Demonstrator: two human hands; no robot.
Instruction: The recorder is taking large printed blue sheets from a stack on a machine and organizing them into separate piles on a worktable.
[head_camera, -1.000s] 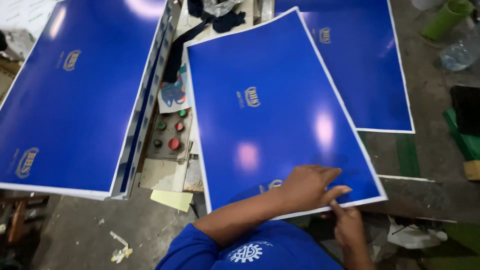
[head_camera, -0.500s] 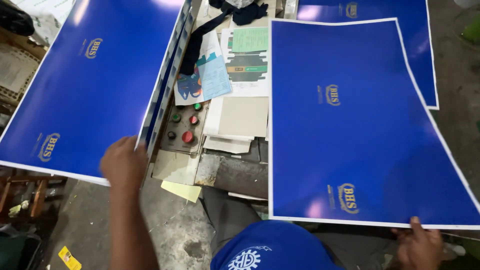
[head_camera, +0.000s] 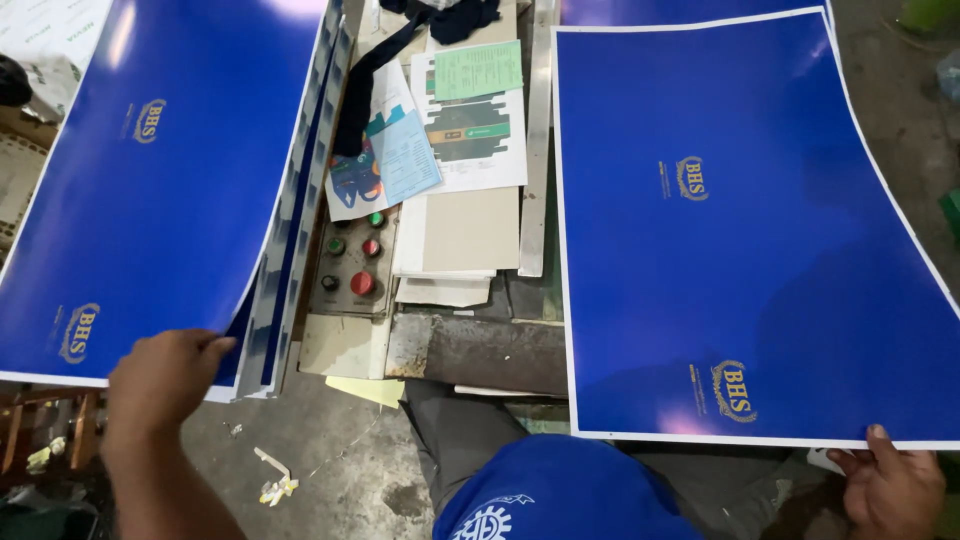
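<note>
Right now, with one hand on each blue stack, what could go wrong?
1. The left hand grips the near corner of the left stack of blue sheets, which bows up along its right edge; pulling there could crease or fan the sheets.
2. That curled edge hangs right beside the control panel with its red and green buttons; a sliding sheet might bump one.
3. The right hand only touches the near edge of the right blue sheet, which overhangs the bench; it could slip off.

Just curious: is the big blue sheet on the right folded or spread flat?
Spread flat: the blue sheet shows its full white border, uncreased; right hand at its edge.
</note>
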